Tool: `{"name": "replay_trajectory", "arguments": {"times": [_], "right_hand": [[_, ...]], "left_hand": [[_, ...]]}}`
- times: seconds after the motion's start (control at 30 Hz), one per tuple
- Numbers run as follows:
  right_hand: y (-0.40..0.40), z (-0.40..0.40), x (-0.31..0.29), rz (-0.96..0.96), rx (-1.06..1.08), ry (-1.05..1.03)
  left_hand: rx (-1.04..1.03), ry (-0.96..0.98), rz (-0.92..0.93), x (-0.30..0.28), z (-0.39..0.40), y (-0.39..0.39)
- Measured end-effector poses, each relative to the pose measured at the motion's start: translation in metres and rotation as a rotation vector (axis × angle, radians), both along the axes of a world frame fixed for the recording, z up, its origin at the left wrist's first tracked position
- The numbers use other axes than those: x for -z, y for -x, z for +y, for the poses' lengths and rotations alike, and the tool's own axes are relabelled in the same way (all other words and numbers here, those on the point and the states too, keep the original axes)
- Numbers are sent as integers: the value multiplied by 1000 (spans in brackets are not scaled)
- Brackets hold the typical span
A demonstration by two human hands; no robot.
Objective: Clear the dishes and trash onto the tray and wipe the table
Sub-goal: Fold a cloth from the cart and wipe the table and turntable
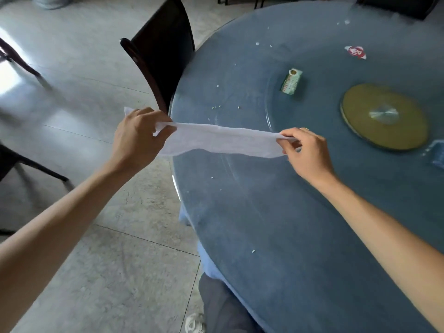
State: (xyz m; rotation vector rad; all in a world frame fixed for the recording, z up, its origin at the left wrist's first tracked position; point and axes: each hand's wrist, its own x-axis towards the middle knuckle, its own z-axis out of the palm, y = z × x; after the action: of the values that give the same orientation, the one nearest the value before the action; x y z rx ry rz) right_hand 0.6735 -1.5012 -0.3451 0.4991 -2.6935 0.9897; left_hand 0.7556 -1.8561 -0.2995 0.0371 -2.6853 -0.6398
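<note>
A white cloth (223, 140) is stretched in the air over the near-left edge of the round blue table (276, 224). My left hand (138, 138) grips its left end, out past the table's edge. Its right end is pinched by my right hand (307, 152), above the tabletop. A green and white packet (291, 82) lies on the table beyond the cloth. Farther back rests a red and white wrapper (356, 52). Small white crumbs (217, 107) are scattered over the surface. No tray is in view.
A yellow-green turntable disc (384, 116) sits under the glass at the table's centre right. A dark chair (161, 49) stands against the table's far-left edge. Another chair's legs (28, 164) are on the tiled floor to the left. My leg and shoe (195, 323) show below.
</note>
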Motion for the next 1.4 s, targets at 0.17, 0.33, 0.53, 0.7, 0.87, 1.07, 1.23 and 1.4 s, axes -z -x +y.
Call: {"name": "replay_trajectory", "arguments": {"times": [0.17,0.33,0.53,0.7,0.87,1.07,1.23,1.4], "right_hand": [[-91,52,-30,94,45,-66],[-150,101,-21,30,159,-135],[-176,139,53,-233,287,-227],[-174,132,120,-468,254,-172],[-200,108,169,-496,15,-459],[-231,97,203,-298,-180,-683],[-212,86,208,-230,-174,-657],[-162,53,204,-229,-181,-648]], "left_hand": [[85,-78,94,-24,46,-87],[130,-143,3,4,99,-133],[167,-185,-309,81,135,-133],[55,-175,-476,135,148,-113],[120,-11,-568,183,187,-142],[360,136,-536,240,222,-193],[336,135,-451,260,209,-182],[280,178,-469,262,180,-140]]}}
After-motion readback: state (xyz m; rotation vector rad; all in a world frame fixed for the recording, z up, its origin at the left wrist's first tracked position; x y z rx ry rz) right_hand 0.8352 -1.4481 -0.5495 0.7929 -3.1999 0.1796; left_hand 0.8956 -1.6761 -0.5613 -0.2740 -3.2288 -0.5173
